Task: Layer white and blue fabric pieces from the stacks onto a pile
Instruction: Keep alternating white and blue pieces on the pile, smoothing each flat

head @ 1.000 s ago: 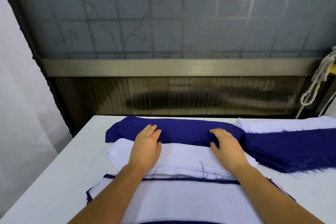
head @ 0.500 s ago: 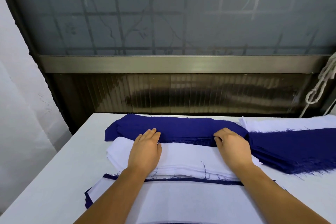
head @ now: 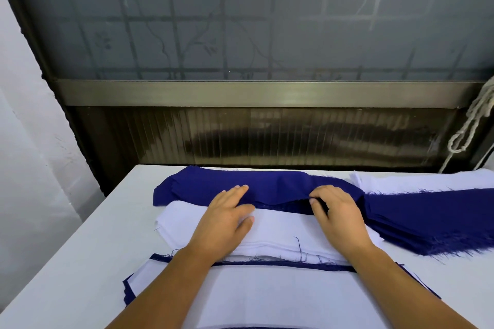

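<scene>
two hands are being shown over the fabric on the white desk (head: 80, 262). the left hand (head: 224, 219) is being rested flat, fingers released, across the white stack (head: 280, 232) and the edge of the blue stack (head: 267, 184). the top blue piece's edge is being pinched by the curled fingers (head: 318, 200) of the right hand (head: 339, 214). the layered pile (head: 267, 294), white on top, is being kept nearest. two more stacks, one blue (head: 427, 216) and one white (head: 427, 180), are lying at the right.
</scene>
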A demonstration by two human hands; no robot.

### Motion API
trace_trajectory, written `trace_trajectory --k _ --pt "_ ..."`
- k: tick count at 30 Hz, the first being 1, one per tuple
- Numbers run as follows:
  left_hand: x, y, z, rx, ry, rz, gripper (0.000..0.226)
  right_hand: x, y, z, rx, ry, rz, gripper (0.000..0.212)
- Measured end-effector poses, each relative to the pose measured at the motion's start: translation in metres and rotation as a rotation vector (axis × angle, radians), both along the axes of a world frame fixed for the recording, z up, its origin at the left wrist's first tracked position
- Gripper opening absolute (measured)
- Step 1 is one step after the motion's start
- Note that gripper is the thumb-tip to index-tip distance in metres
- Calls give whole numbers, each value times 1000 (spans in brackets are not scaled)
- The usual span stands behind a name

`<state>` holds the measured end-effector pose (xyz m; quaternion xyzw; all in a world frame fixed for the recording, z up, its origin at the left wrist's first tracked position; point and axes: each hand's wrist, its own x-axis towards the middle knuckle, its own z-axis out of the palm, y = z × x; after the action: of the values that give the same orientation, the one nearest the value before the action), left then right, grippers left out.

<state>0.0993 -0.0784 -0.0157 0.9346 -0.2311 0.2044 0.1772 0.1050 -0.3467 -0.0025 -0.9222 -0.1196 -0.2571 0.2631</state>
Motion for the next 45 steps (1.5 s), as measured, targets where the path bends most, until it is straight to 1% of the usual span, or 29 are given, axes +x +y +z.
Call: trace_trajectory --k 3,6,10,13,16,19,21,24,27,29,30,31,32,33,34,35,36,37,39,40,41,43,45 --pt "-1 -2 -1 103 86 -48 42 -12 6 15 -32 -34 5 7" --pt "-1 -2 0 127 111 -45 49 -28 12 27 -79 -111 31 6" --pt "-1 -1 1 71 71 -8 48 -49 8 32 -115 -147 25 8" --pt "0 3 0 23 9 54 40 -65 -2 27 -139 -152 14 13" --pt "1 7 1 40 -57 156 28 -78 -15 22 -113 -52 60 13" --pt "-4 11 12 70 -95 178 20 -87 -30 24 -28 188 124 13" --pt "-13 16 24 49 -158 134 20 -92 -37 28 -27 297 197 14" --pt "-35 33 42 81 -194 65 27 -102 -42 34 -74 328 212 11" --pt "-68 50 57 140 -134 39 38 -116 -53 44 -47 312 210 17" --pt "-92 60 62 103 -68 50 49 -128 -59 53 -3 309 256 14" --pt "-104 66 65 62 -6 59 57 -133 -62 58 13 325 273 8" --pt "-114 71 68 25 54 66 61 -138 -67 63 29 360 290 7" --pt "-121 77 72 3 118 66 58 -141 -70 69 53 403 308 15" --pt "-127 83 78 -18 195 47 48 -142 -74 73 94 466 319 20" --pt "-129 89 83 -51 287 20 38 -141 -77 77 130 544 321 21" --pt "-130 93 88 -97 390 -3 29 -138 -78 78 146 621 316 16" --pt "-129 95 92 -132 480 -16 22 -134 -78 80 128 671 310 12" --pt "-126 95 94 -143 540 -14 17 -130 -77 80 94 690 298 15" --pt "-120 92 94 -132 548 33 13 -121 -71 80 42 664 249 22" --pt "-117 90 93 -136 506 73 14 -117 -67 79 36 614 208 23" --pt "-114 88 93 -150 441 116 17 -114 -63 79 42 538 168 23" --pt "-111 86 94 -211 265 178 18 -113 -55 80 64 325 109 26" --pt "-113 87 93 -246 64 175 11 -117 -52 77 52 82 79 25"
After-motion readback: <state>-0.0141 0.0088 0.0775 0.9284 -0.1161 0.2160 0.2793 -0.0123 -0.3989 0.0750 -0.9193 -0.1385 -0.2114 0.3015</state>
